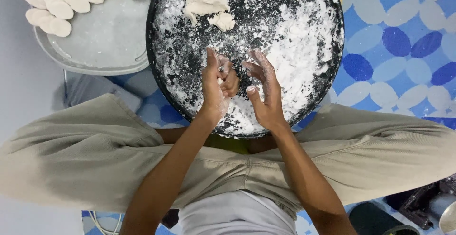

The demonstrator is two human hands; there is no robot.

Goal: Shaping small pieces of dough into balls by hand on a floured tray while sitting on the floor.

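A large round black tray (161,80) dusted with white flour lies in front of my crossed legs. My left hand (217,84) is curled around a small piece of white dough (220,80), of which only a sliver shows between the fingers. My right hand (264,92) hovers just beside it, fingers spread and floury, holding nothing. At the far side of the tray rest two lumps of white dough (205,5), a larger one and a smaller one (223,21).
A grey metal tray (102,45) at the upper left carries several flattened white dough discs (59,7) in rows. A blue-and-white patterned mat (403,40) covers the floor. Dark objects (418,201) sit at the lower right.
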